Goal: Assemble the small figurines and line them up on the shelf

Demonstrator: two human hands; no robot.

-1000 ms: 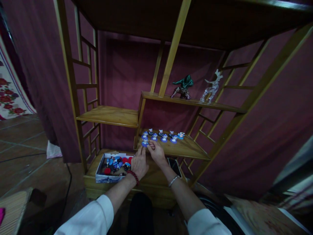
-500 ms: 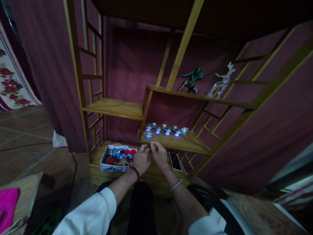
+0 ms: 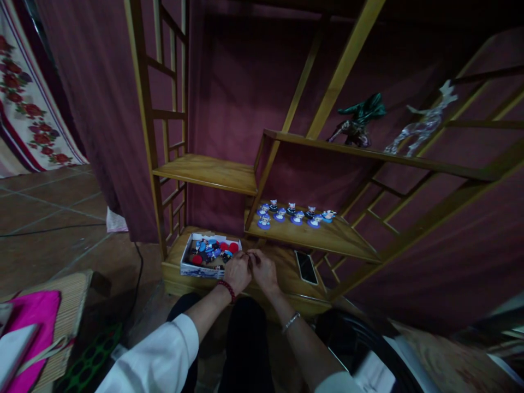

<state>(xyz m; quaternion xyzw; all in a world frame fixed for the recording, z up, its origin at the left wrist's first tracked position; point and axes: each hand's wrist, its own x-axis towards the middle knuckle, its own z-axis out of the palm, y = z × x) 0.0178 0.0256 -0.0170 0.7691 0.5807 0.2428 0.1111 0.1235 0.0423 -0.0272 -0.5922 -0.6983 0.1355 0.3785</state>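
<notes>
Two bare hands meet low over a brown wooden ledge (image 3: 286, 273), the fingertips of the left hand (image 3: 237, 271) and the right hand (image 3: 264, 268) drawn together; whether they pinch anything between them, I cannot tell. Reading a clock face centred on those fingertips, a white-walled open cardboard box (image 3: 200, 271) with a blue print sits at nine o'clock, its near end beside the left hand, holding a jumble of small figurines on round bases (image 3: 209, 250) in red, blue, purple and black. Between one and two o'clock, nine similar upright figurines (image 3: 297, 217) stand loosely in rows on a raised wooden shelf (image 3: 319, 239): five on purple bases, three on dark ones, one on light blue. A dark-screened phone with a pale edge (image 3: 306, 267) lies on the ledge at three o'clock. Farther off towards two o'clock, a crouching statuette in a green cloak (image 3: 360, 119) and a clear, glassy deer (image 3: 426, 124) share a higher shelf (image 3: 376, 156).
</notes>
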